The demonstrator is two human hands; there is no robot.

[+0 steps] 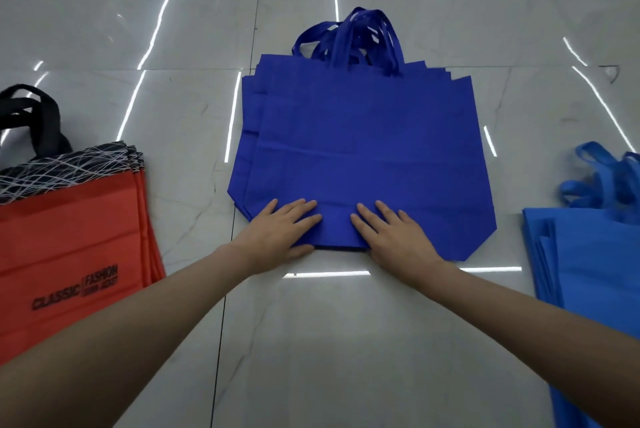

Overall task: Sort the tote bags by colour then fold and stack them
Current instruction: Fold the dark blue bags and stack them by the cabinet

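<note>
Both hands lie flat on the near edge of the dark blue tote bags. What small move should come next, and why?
Probably pinch that near edge with the left hand and right hand and lift it toward the handles to start the fold. The dark blue tote bags lie flat and unfolded, while the red tote bags and light blue tote bags sit apart.

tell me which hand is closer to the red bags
Left. The left hand rests on the near edge of the dark blue stack, toward the red bags; the right hand rests beside it, farther off.
</note>
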